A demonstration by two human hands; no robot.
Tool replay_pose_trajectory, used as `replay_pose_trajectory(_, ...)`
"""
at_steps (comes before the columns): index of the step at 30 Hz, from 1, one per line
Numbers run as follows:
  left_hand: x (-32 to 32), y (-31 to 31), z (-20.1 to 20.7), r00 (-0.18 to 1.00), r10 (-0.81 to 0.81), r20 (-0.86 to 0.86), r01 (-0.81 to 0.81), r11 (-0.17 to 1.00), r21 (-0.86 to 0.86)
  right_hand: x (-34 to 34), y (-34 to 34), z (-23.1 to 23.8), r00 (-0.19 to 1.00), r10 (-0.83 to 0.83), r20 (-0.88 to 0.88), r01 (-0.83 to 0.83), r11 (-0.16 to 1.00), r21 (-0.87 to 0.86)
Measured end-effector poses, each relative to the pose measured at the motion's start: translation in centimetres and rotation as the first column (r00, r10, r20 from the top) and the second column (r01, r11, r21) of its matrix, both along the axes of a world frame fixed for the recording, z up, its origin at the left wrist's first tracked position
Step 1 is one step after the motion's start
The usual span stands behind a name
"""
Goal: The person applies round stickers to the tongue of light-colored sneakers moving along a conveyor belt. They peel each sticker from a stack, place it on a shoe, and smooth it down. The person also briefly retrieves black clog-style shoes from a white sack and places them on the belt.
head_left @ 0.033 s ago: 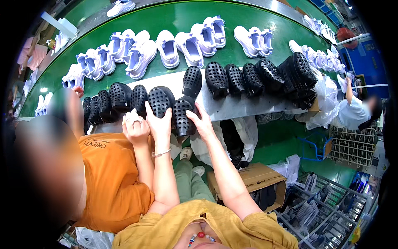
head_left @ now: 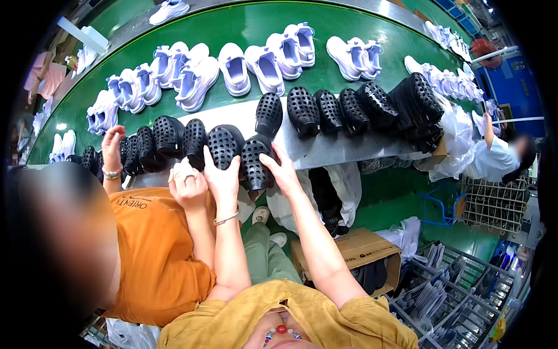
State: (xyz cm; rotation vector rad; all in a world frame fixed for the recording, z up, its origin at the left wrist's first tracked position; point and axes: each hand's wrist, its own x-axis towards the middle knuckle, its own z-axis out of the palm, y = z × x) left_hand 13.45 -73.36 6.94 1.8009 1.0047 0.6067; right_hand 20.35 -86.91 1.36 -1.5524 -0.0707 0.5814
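My left hand [head_left: 222, 178] is closed round the heel end of a black perforated plastic shoe tree [head_left: 224, 142] at the table's near edge. Beside it, my right hand [head_left: 284, 173] grips another shoe tree [head_left: 254, 157] from its right side, fingers curved along it. The two forms lie close together, toes pointing in roughly opposite directions or overlapped; I cannot tell which. Just beyond them another shoe tree [head_left: 269, 114] lies on the pale metal ledge. More black shoe trees [head_left: 303, 110] line the ledge to the right, and others [head_left: 168, 134] to the left.
White sneakers [head_left: 235, 68] stand in rows on the green conveyor belt [head_left: 325, 23]. A co-worker in an orange shirt [head_left: 157, 256] sits close at my left, one hand [head_left: 189, 183] near my left wrist. Below right are a cardboard box [head_left: 349, 251] and a wire rack [head_left: 453, 291].
The co-worker's far hand has moved clear of their head and shows over the shoe trees at left. My hands and the forms they hold are almost unmoved.
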Motion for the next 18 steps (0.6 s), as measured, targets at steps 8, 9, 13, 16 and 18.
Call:
replay_pose_trajectory(8,-0.9,0.6,0.2,0.998,0.054,-0.039,-0.054,0.999,-0.001,0.8,1.6,1.2,0.996,0.047,0.080,-0.035,0.989,-0.144)
replay_pose_trajectory(9,-1.3,0.0,0.1,0.990,0.082,-0.115,-0.074,0.994,0.076,0.9,1.5,1.5,0.996,0.048,0.079,-0.033,0.981,-0.190)
replay_pose_trajectory(13,-3.2,-4.1,2.3,0.995,0.088,0.041,-0.097,0.914,0.393,2.3,1.9,5.3,0.865,0.171,0.472,0.084,0.878,-0.472)
replay_pose_trajectory(16,-5.1,-6.8,2.0,0.998,-0.042,-0.046,0.059,0.866,0.497,4.9,5.6,9.3,0.823,0.387,0.416,0.028,0.704,-0.710)
replay_pose_trajectory(18,-5.0,-8.7,1.8,0.981,-0.154,-0.116,0.191,0.860,0.473,7.0,8.2,8.3,0.826,0.454,0.335,0.051,0.531,-0.846)
